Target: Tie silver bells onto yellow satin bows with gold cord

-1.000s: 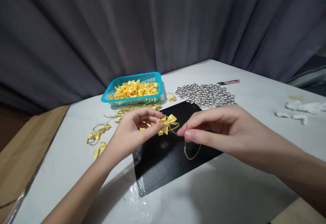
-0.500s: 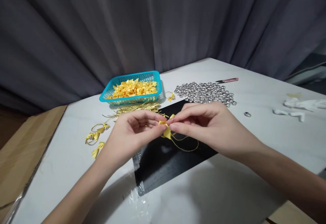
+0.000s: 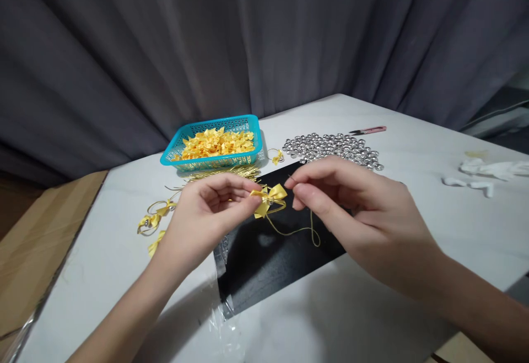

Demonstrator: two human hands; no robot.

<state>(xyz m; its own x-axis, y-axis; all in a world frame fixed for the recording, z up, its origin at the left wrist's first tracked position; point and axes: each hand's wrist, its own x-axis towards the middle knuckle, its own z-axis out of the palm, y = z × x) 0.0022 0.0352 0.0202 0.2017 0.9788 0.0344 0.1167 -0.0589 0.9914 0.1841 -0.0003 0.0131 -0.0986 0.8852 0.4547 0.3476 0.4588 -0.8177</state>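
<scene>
My left hand point(image 3: 221, 203) is closed, pinching a yellow ribbon bow point(image 3: 273, 195) between thumb and fingertips. A small silver bead shows at the bow's middle. From the bow a thin gold cord point(image 3: 289, 234) hangs in a loose loop and runs up toward my right hand point(image 3: 351, 214). Thumb and forefinger of that hand are pinched on a thin needle-like piece, whose tip pokes out toward the bow; the rest is hidden by the fingers. Both hands are held above a black mat point(image 3: 273, 280), a short gap apart.
Behind my hands stands a turquoise basket point(image 3: 210, 161) of yellow bows, with gold cords point(image 3: 231, 173) before it. Silver beads point(image 3: 330, 148) are heaped to the right, near pink-handled snips point(image 3: 370, 130). Finished-looking bows point(image 3: 151, 222) lie left; white pieces point(image 3: 491, 170) lie far right.
My right hand has pulled away from the bow to the right, opening a gap between the hands. The bow now shows more fully in my left fingers, and the cord loop has shifted.
</scene>
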